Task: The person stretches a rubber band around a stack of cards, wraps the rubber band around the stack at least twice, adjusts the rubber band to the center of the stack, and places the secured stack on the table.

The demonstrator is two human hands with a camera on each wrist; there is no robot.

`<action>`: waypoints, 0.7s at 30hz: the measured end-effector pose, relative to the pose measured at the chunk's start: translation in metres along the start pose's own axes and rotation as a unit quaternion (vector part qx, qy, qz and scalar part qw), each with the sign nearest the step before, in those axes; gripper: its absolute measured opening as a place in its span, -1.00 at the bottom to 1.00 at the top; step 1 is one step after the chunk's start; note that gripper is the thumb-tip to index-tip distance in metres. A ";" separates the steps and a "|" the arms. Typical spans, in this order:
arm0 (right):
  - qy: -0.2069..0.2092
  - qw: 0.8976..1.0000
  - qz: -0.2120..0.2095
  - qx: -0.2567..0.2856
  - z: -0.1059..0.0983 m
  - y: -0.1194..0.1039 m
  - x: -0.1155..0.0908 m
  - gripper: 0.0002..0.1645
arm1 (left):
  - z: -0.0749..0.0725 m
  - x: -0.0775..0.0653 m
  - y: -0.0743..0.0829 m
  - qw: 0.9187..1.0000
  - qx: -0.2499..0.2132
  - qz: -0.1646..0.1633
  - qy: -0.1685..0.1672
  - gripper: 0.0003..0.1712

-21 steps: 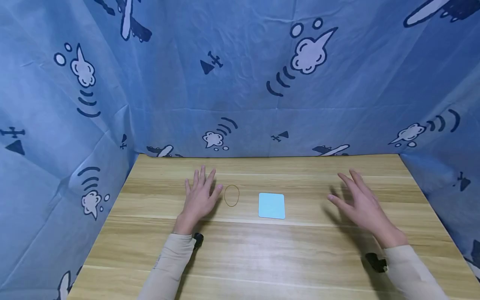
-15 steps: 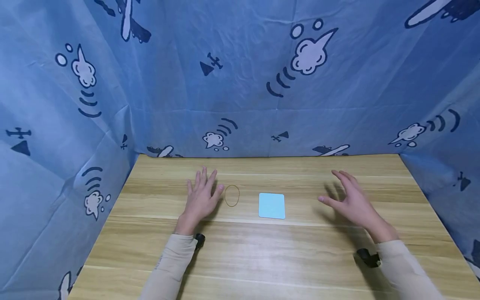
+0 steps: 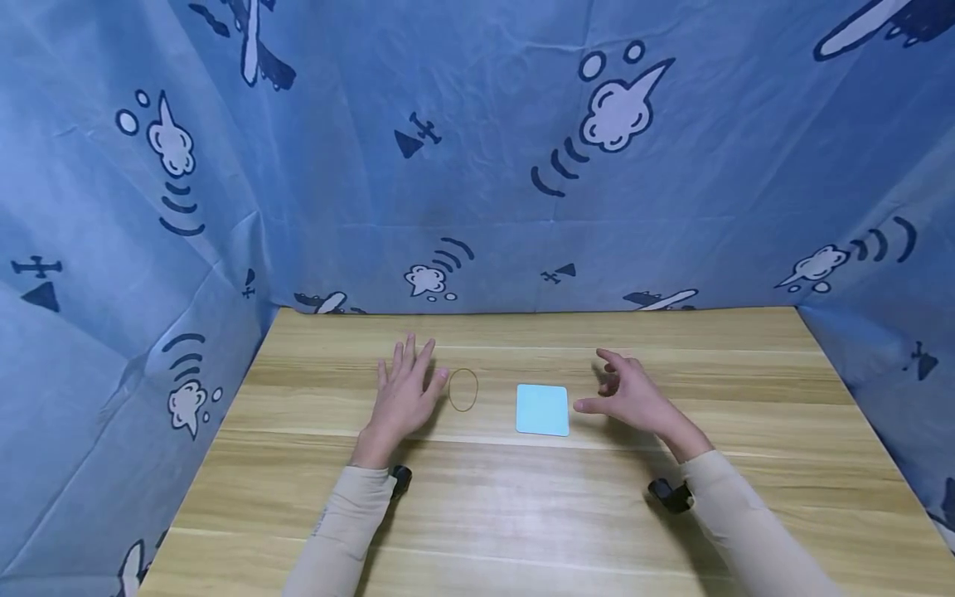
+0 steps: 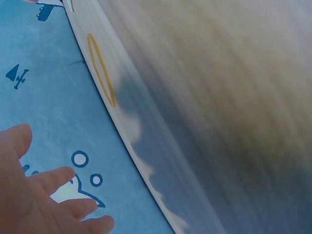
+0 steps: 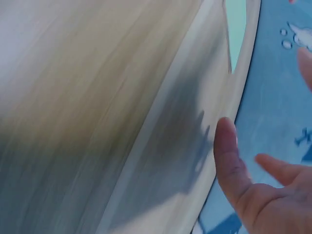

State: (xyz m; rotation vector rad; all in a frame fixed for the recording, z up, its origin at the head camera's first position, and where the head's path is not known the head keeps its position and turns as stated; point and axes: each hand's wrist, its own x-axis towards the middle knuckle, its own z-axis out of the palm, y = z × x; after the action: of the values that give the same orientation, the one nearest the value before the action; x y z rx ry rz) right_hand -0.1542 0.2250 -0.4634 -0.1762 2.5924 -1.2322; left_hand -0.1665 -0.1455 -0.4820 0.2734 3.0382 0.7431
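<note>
A thin yellow rubber band (image 3: 463, 390) lies as an oval loop on the table, and a light-blue square card (image 3: 542, 410) lies flat to its right. My left hand (image 3: 404, 400) is over the table just left of the band, fingers spread and thumb tip close to the loop; it holds nothing. In the left wrist view the band (image 4: 101, 69) shows beyond the spread fingers. My right hand (image 3: 634, 400) hovers right of the card, thumb pointing at its right edge, fingers loosely bent and apart from the thumb. The card's corner (image 5: 236, 36) shows ahead of the thumb in the right wrist view.
The wooden table (image 3: 477, 506) reaches back to a blue printed curtain (image 3: 477, 166), which also encloses the left and right sides. Dark wrist cameras sit at both cuffs, the right one (image 3: 670, 495) low over the table.
My right hand has moved left across the table to the card's right side, its fingers bending more. My left hand has barely shifted. The band and card lie as before.
</note>
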 end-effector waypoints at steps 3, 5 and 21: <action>-0.023 0.999 0.019 -0.021 0.013 -0.006 0.009 0.31 | 0.000 0.000 0.001 1.000 -0.003 -0.002 -0.002 -0.26; -0.035 0.998 0.025 -0.037 0.020 -0.010 0.014 0.30 | 0.000 -0.001 0.001 1.000 -0.006 -0.002 -0.003 -0.26; -0.058 0.987 0.076 -0.133 0.052 -0.039 0.024 0.16 | 0.004 -0.003 -0.003 1.000 -0.005 0.005 0.010 -0.26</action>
State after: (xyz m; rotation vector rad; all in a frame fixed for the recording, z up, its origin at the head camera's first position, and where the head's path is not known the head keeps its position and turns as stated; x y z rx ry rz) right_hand -0.1622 0.1564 -0.4693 -0.0944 2.6038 -0.7988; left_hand -0.1644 -0.1468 -0.4871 0.2816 3.0528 0.7656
